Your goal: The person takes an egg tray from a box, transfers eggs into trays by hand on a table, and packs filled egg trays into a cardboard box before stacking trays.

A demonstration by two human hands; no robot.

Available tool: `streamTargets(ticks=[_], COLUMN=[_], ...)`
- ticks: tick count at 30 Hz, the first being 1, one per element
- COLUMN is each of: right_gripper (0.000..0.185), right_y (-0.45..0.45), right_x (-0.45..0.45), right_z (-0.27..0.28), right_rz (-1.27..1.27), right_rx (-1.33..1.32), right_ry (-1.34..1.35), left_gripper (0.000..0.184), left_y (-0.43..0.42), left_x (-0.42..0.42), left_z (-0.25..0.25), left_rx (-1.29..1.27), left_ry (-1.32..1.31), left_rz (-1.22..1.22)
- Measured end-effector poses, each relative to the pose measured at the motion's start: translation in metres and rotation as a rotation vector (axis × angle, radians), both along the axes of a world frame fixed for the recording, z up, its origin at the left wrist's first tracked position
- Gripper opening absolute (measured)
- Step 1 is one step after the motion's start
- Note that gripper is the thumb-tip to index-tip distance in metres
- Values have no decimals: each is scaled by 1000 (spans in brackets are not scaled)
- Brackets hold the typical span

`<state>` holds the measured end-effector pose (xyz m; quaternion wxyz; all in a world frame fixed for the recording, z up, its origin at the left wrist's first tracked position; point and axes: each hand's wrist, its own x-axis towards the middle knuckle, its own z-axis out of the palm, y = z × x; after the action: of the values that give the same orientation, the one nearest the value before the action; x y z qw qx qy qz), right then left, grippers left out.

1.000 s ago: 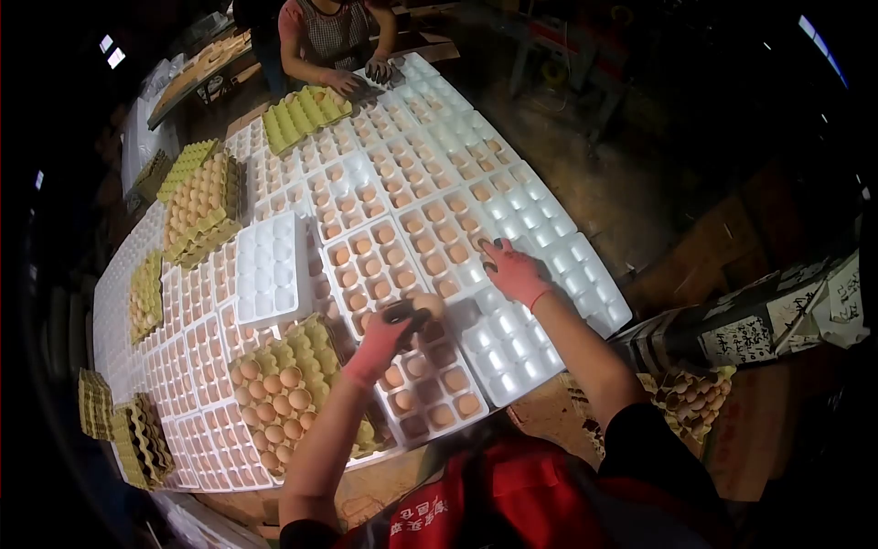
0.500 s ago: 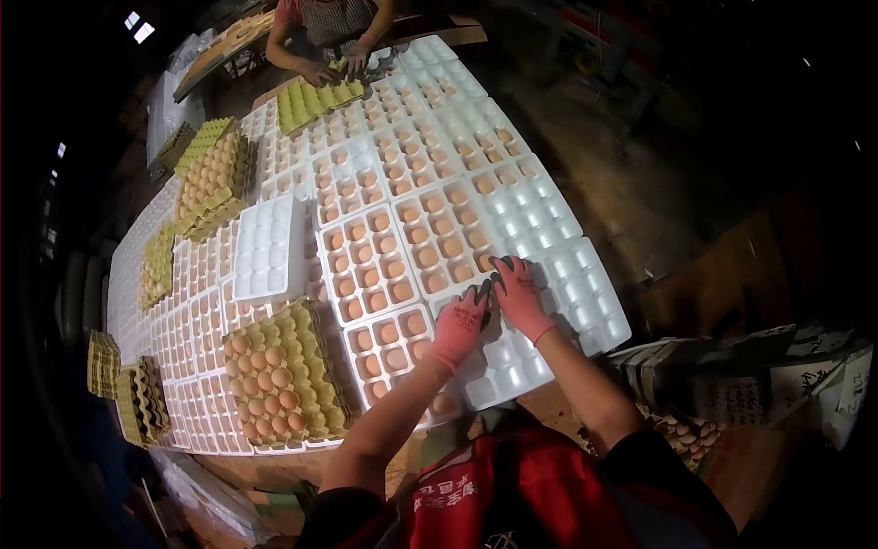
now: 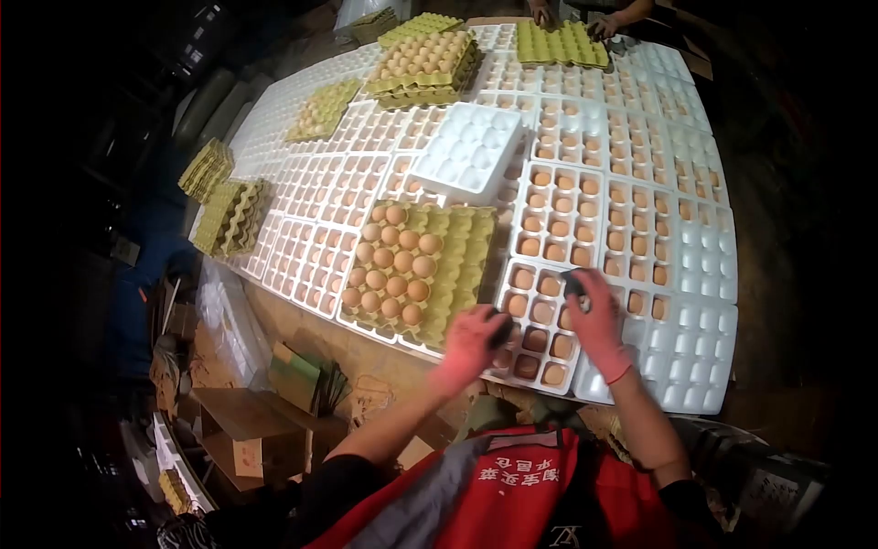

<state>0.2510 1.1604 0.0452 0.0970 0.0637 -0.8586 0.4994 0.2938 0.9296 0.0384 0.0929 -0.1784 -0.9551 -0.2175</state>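
Note:
My left hand (image 3: 471, 348), in a pink glove with dark fingertips, hovers by the right edge of a yellow-green egg tray (image 3: 462, 256). Its fingers are smeared by motion. Brown eggs (image 3: 402, 261) fill the left part of that tray; bare cups show on its right side. My right hand (image 3: 599, 320), gloved the same way, hangs over the right side of a white foam egg box (image 3: 503, 373), fingers apart and nothing visible in them. Eggs sit in that box's compartments, some in shadow. Between the hands lies part of this box.
White foam boxes cover the table, many holding eggs. An upturned foam piece (image 3: 476, 142) lies across them. Stacked egg trays (image 3: 425, 78) stand behind, more trays (image 3: 233, 215) at left. Foam boxes (image 3: 686, 352) without eggs line the right. Another person's hands (image 3: 604, 27) touch a far tray.
My view has swung left. Both hands have left the eggless foam cells and moved left, over the neighbouring egg-filled box, with the left hand reaching the edge of the yellow-green tray.

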Motion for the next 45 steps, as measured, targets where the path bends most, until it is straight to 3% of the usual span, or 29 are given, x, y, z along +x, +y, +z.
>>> streamTargets(ticks=[3,5,7,8,9,11,12,13,15,16,17,19,20,21,23,26,27,28,29,31,32,33,35,36,37,40,41,43,45], right_gripper=[36,38,41,43,43,42,47,49,55,61,59,54,50,49,47,51,52,53,52,51,41,33,20,16,22,59,58,58,54], right_y=[-121,-201,-255,-271,-275,-262,-252,-239,-220,-225,-234,-260,-272,-273,-269,-232,-222,-218,-225,-251,-267,-283,-297,-293,-286,-220,-193,-120,-41], right_x=[21,26,22,15,10,4,0,-9,-27,-30,-23,-18,-17,-21,-26,-31,-36,-41,-43,-46,-50,-54,-68,-71,-74,-28,-9,26,58], right_z=[1,-10,-36,-34,-36,-19,-8,-5,0,-18,-14,-3,-12,-21,-4,5,0,1,-4,-17,-17,-18,-34,-41,-36,8,17,12,-8], right_rz=[554,647,573,523,535,554,469,435,358,330,351,375,359,352,346,204,161,205,199,141,120,105,106,41,69,-39,-115,-274,-619], right_rx=[215,402,702,852,782,647,429,246,-135,102,361,882,1029,962,833,-81,-415,-390,-106,480,709,937,1071,1004,973,213,38,-134,52], right_ry=[65,169,97,60,16,-84,-254,-394,-648,-435,-373,-223,-157,-164,-185,-430,-502,-532,-362,-41,-37,-26,-17,112,-50,-213,-278,-338,-353], left_gripper=[17,29,38,38,38,50,50,47,42,36,36,37,44,47,46,39,42,45,49,51,50,54,37,35,33,31,30,28,28], left_y=[-124,-162,-191,-197,-208,-220,-224,-236,-250,-256,-258,-230,-229,-222,-228,-236,-254,-265,-274,-275,-261,-260,-233,-231,-229,-228,-227,-221,-213], left_x=[17,14,5,-3,-10,-17,-14,-11,-11,-19,-35,-40,-47,-58,-76,-68,-69,-71,-69,-78,-85,-108,-110,-116,-124,-135,-136,-128,-115], left_z=[40,40,8,0,-9,9,23,8,-2,6,10,33,26,10,-13,31,5,14,28,50,62,21,26,10,-5,-1,2,29,50], left_rx=[18,-231,-479,-431,-421,-271,-154,84,979,1100,969,202,-68,-321,-354,-9,461,808,1149,1162,1032,663,-263,-380,-302,-254,-184,-193,-150], left_ry=[-12,-6,-7,-72,-54,-216,-185,-231,-535,-676,-816,-440,-43,-189,-129,-357,-386,-637,-902,-924,-912,-456,-98,8,9,-42,-84,-11,-34], left_rz=[414,265,36,-7,-58,-105,-102,15,165,208,171,101,-201,-152,-305,-96,-51,-23,13,-20,26,-217,-178,-251,-240,-266,-242,-243,-179])
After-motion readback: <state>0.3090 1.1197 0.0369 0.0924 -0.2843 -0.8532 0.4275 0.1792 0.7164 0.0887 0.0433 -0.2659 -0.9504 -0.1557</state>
